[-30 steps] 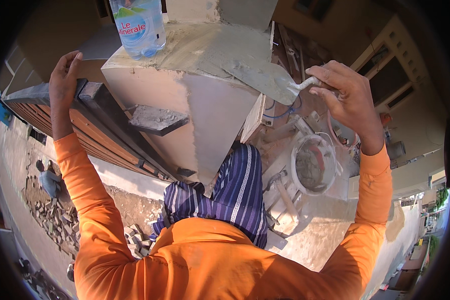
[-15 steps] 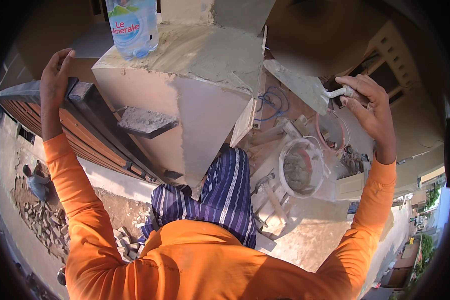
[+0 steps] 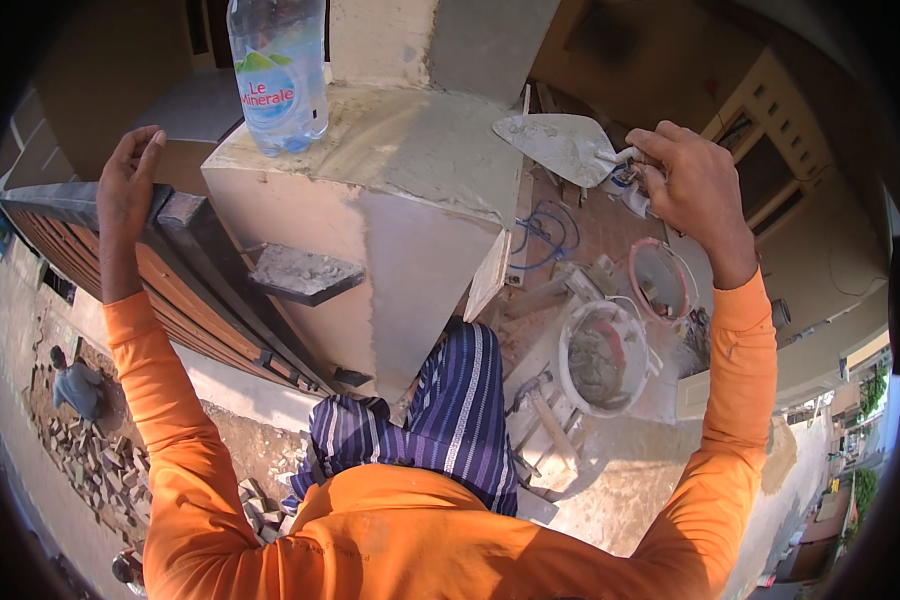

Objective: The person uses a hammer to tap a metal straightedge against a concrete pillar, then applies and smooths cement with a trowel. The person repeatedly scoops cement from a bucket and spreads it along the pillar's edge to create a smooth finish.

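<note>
Head view: your right hand (image 3: pixel 695 190), grip closed on the trowel (image 3: pixel 560 145), is right of the plastered ledge (image 3: pixel 420 140); blade near its edge, contact cannot be told. Your left hand (image 3: pixel 128 190), loosely open, empty, is left of the ledge. Bottle (image 3: pixel 278 95) upright on it.

- The head camera is sitting at the left of a pair on the wearer's head, looking down over the orange shirt (image 3: pixel 400 540) toward the plastered ledge (image 3: pixel 410 135).
- The left hand (image 3: pixel 128 190) and right hand (image 3: pixel 692 190) are appearing near, at either side.
- Its fisheye lens is bending straight edges.
</note>
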